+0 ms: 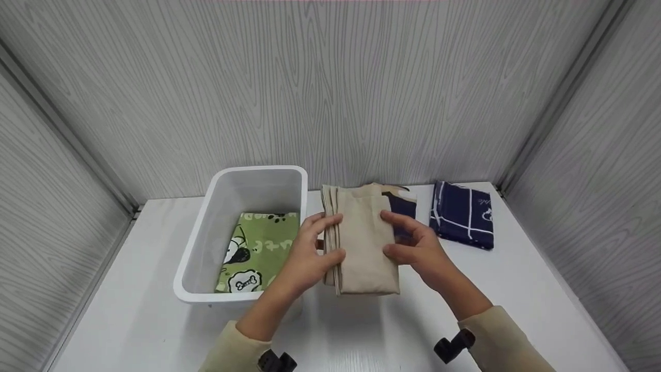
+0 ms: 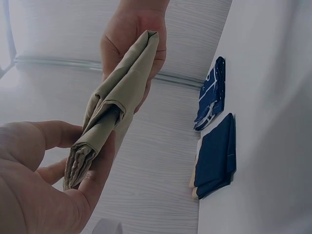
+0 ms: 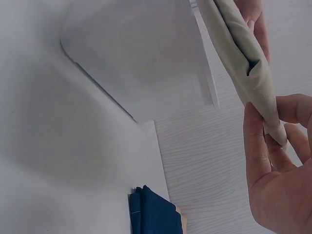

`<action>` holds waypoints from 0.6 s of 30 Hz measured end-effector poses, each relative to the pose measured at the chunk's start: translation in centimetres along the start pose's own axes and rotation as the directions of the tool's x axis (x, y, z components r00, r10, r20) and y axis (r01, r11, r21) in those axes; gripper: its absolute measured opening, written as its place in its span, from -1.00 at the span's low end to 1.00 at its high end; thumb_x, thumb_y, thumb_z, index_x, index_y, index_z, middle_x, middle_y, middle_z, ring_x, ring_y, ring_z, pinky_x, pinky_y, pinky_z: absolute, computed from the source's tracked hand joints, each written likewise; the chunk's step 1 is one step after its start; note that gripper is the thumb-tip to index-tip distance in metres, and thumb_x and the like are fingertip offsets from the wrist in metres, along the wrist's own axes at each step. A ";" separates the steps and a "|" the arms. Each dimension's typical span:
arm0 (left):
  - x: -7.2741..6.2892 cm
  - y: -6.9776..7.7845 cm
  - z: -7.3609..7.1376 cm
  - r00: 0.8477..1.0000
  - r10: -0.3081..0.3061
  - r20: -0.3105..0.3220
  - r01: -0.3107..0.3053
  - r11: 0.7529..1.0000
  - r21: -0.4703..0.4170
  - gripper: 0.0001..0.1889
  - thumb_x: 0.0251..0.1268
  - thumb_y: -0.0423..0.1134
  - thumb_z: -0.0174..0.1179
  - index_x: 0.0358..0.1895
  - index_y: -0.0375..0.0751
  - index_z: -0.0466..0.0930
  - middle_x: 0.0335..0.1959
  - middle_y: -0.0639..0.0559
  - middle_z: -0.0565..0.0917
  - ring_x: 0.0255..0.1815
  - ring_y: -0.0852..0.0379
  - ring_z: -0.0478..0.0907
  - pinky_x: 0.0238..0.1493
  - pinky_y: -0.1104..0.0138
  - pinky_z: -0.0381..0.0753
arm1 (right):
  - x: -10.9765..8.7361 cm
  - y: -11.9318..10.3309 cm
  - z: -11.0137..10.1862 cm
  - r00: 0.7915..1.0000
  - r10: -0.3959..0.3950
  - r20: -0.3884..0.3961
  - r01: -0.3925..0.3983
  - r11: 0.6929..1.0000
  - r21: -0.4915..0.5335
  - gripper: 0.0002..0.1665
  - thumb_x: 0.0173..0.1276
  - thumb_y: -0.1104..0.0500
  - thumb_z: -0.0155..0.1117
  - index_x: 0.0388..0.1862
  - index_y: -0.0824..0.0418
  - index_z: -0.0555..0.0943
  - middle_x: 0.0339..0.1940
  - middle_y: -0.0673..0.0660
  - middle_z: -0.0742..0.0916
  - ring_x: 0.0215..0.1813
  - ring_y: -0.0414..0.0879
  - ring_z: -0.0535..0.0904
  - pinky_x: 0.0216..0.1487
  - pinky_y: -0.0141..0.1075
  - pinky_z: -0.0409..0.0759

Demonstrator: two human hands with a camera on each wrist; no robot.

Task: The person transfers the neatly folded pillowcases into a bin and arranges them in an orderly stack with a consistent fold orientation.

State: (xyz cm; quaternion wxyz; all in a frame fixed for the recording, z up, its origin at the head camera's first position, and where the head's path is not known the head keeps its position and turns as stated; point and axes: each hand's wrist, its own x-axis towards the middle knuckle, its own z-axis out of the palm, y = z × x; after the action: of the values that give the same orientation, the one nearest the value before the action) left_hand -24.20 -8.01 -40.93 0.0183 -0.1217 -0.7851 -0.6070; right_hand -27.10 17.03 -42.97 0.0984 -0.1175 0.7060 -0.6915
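A folded beige cloth point(image 1: 365, 243) is held up off the table between both hands. My left hand point(image 1: 312, 253) pinches its layered left edge, thumb in front and fingers around the side. On the opposite edge my right hand point(image 1: 418, 250) grips the cloth between thumb and fingers. The left wrist view shows the stacked folds of the cloth point(image 2: 114, 97) edge-on, raised above the table. In the right wrist view the right hand point(image 3: 280, 175) pinches one end of it.
To the left stands a white plastic bin point(image 1: 193, 258) with a folded green printed cloth point(image 1: 268, 245) inside. Partly hidden behind the beige cloth lies a folded navy and tan cloth point(image 1: 405, 206). A navy cloth with white lines point(image 1: 462, 214) lies farther right. Grey panels point(image 1: 330, 93) enclose the white table point(image 1: 516, 310).
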 end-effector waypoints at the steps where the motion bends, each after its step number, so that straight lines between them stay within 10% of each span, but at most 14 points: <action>1: 0.0 0.0 0.0 1.000 -0.004 0.000 0.004 1.000 0.001 -0.34 0.08 -0.40 0.32 0.36 -0.17 0.47 0.46 -0.21 0.22 -0.07 -0.14 0.53 -0.13 0.18 0.67 | 0.0 0.0 0.0 1.000 -0.001 0.001 0.001 1.000 0.001 -0.17 0.18 0.42 0.38 0.46 0.08 0.43 0.40 0.18 0.46 0.13 0.04 0.57 -0.06 -0.15 0.69; 18: -0.7 0.9 -1.0 0.999 -0.037 -0.006 0.037 0.999 -0.005 -0.34 0.11 -0.39 0.31 0.37 -0.11 0.46 0.48 -0.11 0.21 -0.04 -0.13 0.54 -0.14 0.16 0.68 | 0.5 -0.1 0.8 0.999 -0.024 0.034 0.023 0.999 0.035 -0.15 0.17 0.42 0.38 0.47 0.12 0.40 0.37 0.24 0.47 0.11 0.05 0.59 -0.07 -0.14 0.70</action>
State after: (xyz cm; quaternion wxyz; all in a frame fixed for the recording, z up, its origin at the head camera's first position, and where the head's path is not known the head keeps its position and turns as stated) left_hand -23.48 -8.88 -39.96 0.0091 -0.1053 -0.7856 -0.6096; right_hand -27.30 16.11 -42.86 0.1044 -0.1360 0.6908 -0.7024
